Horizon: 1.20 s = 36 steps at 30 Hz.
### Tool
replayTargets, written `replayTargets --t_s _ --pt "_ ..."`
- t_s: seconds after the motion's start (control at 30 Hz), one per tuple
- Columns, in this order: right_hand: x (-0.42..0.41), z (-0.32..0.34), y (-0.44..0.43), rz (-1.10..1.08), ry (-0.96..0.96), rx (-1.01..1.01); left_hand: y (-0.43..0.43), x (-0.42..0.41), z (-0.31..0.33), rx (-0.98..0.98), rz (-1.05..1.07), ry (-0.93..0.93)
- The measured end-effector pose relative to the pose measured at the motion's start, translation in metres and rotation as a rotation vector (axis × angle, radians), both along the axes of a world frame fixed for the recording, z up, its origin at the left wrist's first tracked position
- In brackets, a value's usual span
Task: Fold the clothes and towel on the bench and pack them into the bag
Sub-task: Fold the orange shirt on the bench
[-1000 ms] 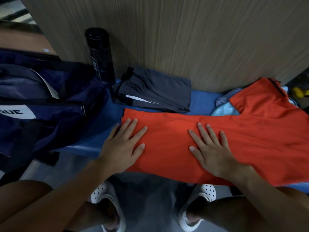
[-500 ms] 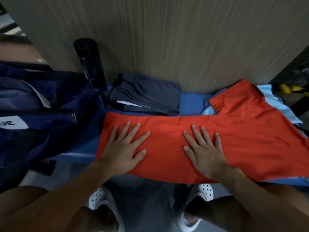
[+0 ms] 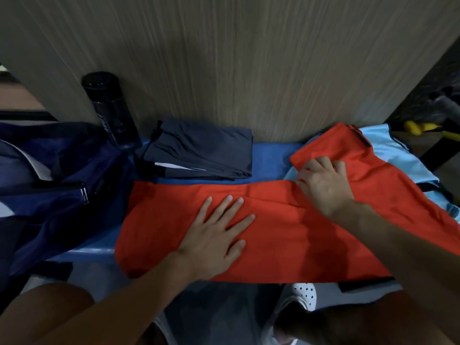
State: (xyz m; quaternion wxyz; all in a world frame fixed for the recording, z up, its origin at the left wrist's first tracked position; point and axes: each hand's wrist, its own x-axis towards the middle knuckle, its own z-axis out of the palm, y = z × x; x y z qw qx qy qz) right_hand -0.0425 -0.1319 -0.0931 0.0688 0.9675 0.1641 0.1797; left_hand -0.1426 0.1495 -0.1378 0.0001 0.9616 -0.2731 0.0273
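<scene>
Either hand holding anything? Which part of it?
The right hand grips the red shirt at the near edge of its sleeve, fingers curled. The left hand only presses flat on the shirt's body.

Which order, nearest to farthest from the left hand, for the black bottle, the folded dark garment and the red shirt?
1. Red shirt: under the left hand, touching.
2. Folded dark garment: farther back, straight ahead.
3. Black bottle: far back left, upright.

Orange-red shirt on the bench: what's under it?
Beneath the orange-red shirt, a light blue cloth shows at the right end, the blue bench elsewhere. How far the cloth runs under is covered.
</scene>
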Motion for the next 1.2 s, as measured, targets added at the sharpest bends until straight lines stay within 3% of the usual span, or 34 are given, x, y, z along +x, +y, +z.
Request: replayTargets --t_s 0.2,0.4,0.5,0.63,0.77,0.83,0.97,1.07,1.2 --pt "0.019 0.002 0.003 -0.136 0.000 -0.010 0.008 -0.001 -0.003 0.056 -0.075 -0.008" --pt "-0.018 0.004 0.011 -0.066 0.004 0.056 0.001 0.003 0.010 -0.028 0.026 0.000" --pt "-0.053 -0.014 0.009 -0.096 0.142 0.039 -0.003 0.013 0.014 -0.054 0.187 0.054" --pt "-0.065 -0.029 0.002 -0.147 0.457 -0.003 0.002 0.017 0.005 0.002 0.172 0.092" --pt "-0.065 -0.024 0.002 -0.147 0.522 0.027 0.003 0.017 0.007 -0.023 0.167 0.079" --pt "-0.063 -0.015 -0.001 -0.120 0.441 0.061 -0.005 0.020 0.017 -0.094 0.163 0.011" --pt "-0.023 0.015 -0.031 -0.208 0.089 0.203 -0.050 0.062 0.050 -0.351 0.132 -0.155" --pt "0.021 0.041 -0.063 -0.371 0.067 0.284 -0.095 0.108 0.070 -0.512 0.184 -0.005" --pt "0.069 0.058 -0.095 -0.531 0.228 0.481 -0.139 0.162 0.076 -0.676 0.224 0.222"
